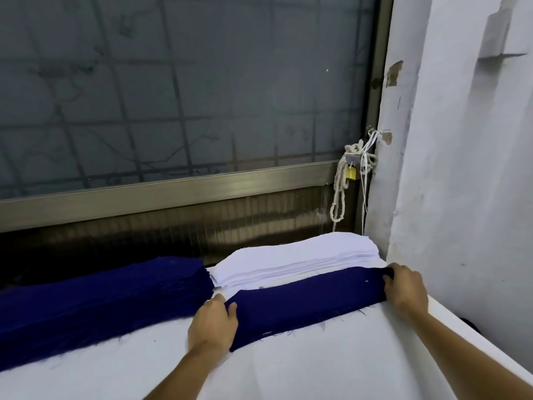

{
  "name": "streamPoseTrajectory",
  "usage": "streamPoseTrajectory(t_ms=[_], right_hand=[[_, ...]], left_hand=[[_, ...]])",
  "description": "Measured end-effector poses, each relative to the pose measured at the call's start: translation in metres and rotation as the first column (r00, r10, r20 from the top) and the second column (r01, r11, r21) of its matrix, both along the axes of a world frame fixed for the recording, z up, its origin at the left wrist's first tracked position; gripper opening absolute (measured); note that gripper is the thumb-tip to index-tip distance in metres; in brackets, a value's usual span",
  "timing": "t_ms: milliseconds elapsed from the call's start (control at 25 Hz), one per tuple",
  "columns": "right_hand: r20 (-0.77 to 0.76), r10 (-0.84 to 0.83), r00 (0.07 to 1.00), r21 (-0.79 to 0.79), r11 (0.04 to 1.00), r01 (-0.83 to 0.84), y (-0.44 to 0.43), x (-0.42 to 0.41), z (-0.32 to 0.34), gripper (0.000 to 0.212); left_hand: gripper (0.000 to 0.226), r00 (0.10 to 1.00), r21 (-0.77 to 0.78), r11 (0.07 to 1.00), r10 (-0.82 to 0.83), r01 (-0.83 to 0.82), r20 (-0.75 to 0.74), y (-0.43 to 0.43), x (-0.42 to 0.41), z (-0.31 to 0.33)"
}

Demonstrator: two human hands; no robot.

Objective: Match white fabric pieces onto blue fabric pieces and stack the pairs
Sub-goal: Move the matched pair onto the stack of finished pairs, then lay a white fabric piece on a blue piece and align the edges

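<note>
Pinches the left end of the blue strip (305, 301) with the left grip (213, 324); curls the right grip (406, 290) over its right end. Holds the strip flat between both, mid-frame, on the white worktop (317, 368). Just behind it, right of centre: white stack (294, 261). At left of frame: blue stack (101, 298).

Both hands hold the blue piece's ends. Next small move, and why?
Probably release the right hand and lift the top sheet off the white stack. The blue piece lies flat on the table, held at both ends, nothing white on it yet; the stack sits just behind it, while the left hand holds its end.
</note>
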State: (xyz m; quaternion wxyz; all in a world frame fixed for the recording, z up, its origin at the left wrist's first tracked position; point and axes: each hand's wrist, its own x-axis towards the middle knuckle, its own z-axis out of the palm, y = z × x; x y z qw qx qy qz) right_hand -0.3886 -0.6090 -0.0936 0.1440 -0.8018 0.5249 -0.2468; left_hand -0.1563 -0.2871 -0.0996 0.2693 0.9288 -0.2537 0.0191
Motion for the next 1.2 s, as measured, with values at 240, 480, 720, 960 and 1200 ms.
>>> streamPoseTrajectory(t_ms=[240,480,720,960,1200], right_hand=[[0.096,-0.058,0.994,-0.014,0.998,0.059,0.004,-0.001,-0.006,0.03],[-0.148,0.158,0.976,-0.255,0.948,-0.192,0.019,0.007,-0.005,0.021],[-0.608,0.225,0.761,-0.086,0.934,-0.345,0.021,0.01,0.013,0.033],[-0.569,0.393,0.722,-0.033,0.867,-0.498,0.081,0.064,0.069,0.022],[-0.318,0.595,0.738,-0.007,0.777,-0.629,0.186,0.157,0.087,0.009]], left_hand=[[0.021,0.997,-0.17,0.985,0.01,0.003,0.076,0.007,-0.008,-0.014],[0.018,0.993,-0.214,0.977,0.02,0.006,0.119,0.008,-0.007,-0.013],[0.019,0.972,-0.01,1.0,-0.017,0.02,0.236,0.012,-0.008,-0.01],[0.015,0.968,0.055,0.988,-0.15,0.142,0.201,0.033,0.011,0.048],[0.009,0.956,-0.059,0.998,0.026,-0.01,0.291,0.134,0.079,0.098]])
